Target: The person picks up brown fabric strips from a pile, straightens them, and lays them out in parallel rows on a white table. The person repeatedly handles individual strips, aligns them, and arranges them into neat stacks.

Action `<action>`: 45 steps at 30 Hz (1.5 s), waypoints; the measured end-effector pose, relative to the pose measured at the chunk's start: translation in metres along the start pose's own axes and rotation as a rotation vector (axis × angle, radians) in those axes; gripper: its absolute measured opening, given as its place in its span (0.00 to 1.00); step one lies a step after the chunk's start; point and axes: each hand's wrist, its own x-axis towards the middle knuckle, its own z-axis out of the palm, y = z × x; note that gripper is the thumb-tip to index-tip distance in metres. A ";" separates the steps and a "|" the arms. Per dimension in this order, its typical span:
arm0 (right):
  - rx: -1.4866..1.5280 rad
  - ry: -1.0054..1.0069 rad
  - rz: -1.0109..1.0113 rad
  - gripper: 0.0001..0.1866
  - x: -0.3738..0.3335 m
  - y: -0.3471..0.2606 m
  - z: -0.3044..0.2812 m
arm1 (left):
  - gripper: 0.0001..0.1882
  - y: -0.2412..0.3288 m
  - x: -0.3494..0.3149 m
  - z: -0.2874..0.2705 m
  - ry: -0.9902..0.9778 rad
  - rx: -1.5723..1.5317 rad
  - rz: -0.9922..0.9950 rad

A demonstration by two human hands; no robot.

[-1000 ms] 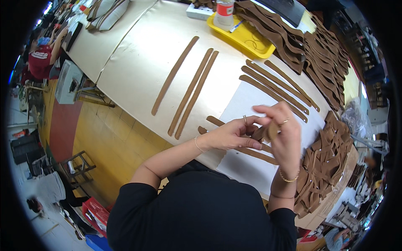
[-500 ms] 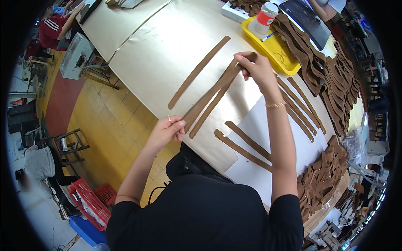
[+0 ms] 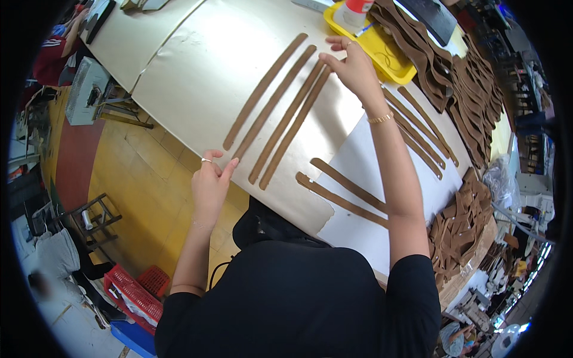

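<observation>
Four brown leather-like strips lie side by side on the pale gold table cover: an outermost strip [image 3: 262, 92], a second strip [image 3: 276, 101], a third strip [image 3: 286, 124] and a fourth strip [image 3: 298, 126]. At the near end of the second strip, my left hand [image 3: 209, 179] has its thumb touching or just beside the tip, fingers apart. My right hand [image 3: 357, 70] hovers by the far ends of the third and fourth strips, thumb and fingers spread, gripping nothing. Two more strips, a short-looking strip [image 3: 349, 184] and a notched strip [image 3: 340, 201], run partly behind my right forearm.
Beyond my right arm, several strips [image 3: 427, 125] lie on white sheeting. A yellow tray [image 3: 394, 62] holds a bottle [image 3: 352, 15]. Wavy brown strips [image 3: 471, 101] are heaped at far right, with a tangled brown pile [image 3: 459, 230] nearer. Red baskets [image 3: 134, 298] stand at lower left.
The strip held between both hands now lies on the table as the second of the row. Both hands have let go and shifted left; the whole view has shifted slightly.
</observation>
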 end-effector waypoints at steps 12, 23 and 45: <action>-0.029 -0.446 0.196 0.09 -0.184 -0.024 -0.048 | 0.12 0.081 -0.003 0.067 -0.248 -0.114 0.773; 0.043 -0.135 0.148 0.13 -0.233 -0.011 -0.054 | 0.07 0.110 0.011 0.086 -0.586 0.086 0.762; -0.253 0.072 0.035 0.12 -0.253 -0.023 -0.015 | 0.10 0.129 -0.005 0.078 -0.808 -0.435 0.328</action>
